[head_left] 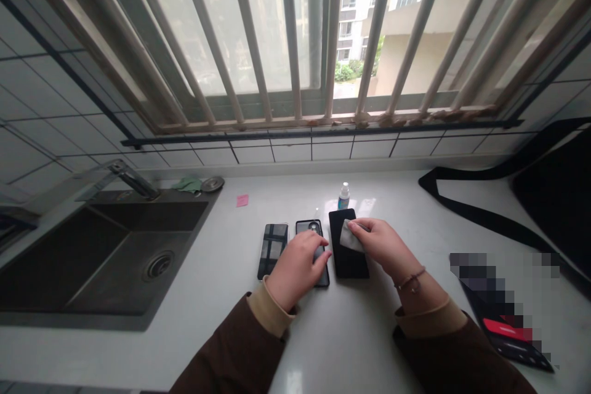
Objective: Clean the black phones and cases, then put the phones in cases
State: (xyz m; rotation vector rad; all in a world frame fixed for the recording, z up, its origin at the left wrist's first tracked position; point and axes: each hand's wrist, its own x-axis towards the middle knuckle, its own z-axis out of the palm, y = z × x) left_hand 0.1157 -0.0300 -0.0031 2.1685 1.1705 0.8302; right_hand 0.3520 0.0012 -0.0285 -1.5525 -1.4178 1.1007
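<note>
My right hand (381, 243) pinches a small light-grey cloth (349, 237) between thumb and fingers. It is over a flat black rectangular item (349, 266), perhaps a phone or its cover, lying on the countertop. My left hand (298, 265) is open, thumb and index finger apart. It hovers over or rests on a phone in a black-edged case (302, 225), whose round camera part shows; whether the hand touches it I cannot tell. To its left lies a phone (273, 243) with a dark, glossy face reflecting the window bars. Behind the black item stands a small white-capped bottle (344, 197).
The white countertop (221, 277) has a dark sink (138, 295) with a faucet (133, 180) on the left. A pink sticky note (242, 201), green cloth (188, 184) and round metal strainer (213, 184) lie near it. On the right are a black strap (480, 209) and a partly pixelated dark-and-red item (505, 329).
</note>
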